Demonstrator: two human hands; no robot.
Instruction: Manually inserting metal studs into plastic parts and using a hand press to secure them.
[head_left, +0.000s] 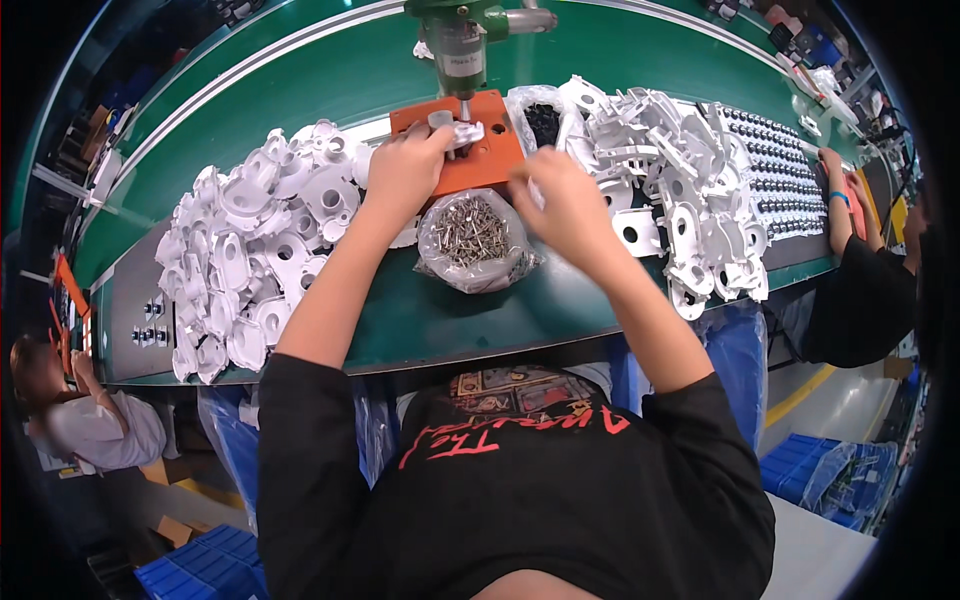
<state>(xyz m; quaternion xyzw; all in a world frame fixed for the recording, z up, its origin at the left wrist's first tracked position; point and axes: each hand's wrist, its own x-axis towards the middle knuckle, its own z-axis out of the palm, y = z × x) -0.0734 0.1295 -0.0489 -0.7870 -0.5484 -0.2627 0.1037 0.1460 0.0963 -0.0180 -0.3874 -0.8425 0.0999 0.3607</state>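
- Left hand (pixel 405 170) is pinching a small white plastic part (pixel 466 133) on the orange jig (pixel 480 160), hemmed by white piles.
- Right hand (pixel 565 205) is hovering curled over the screw bag (pixel 472 235); what it is holding I cannot tell.

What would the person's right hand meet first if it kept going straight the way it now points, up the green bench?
Probably the clear bag of small black parts just beyond the right hand, beside the orange fixture plate; depth is unclear.

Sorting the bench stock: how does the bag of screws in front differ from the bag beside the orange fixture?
The bag of screws holds shiny silver pieces; the bag of black parts holds small dark ones. The bag of screws lies nearer the person, between both forearms; the bag of black parts sits farther back, right of the orange fixture. Both are clear, open plastic bags.
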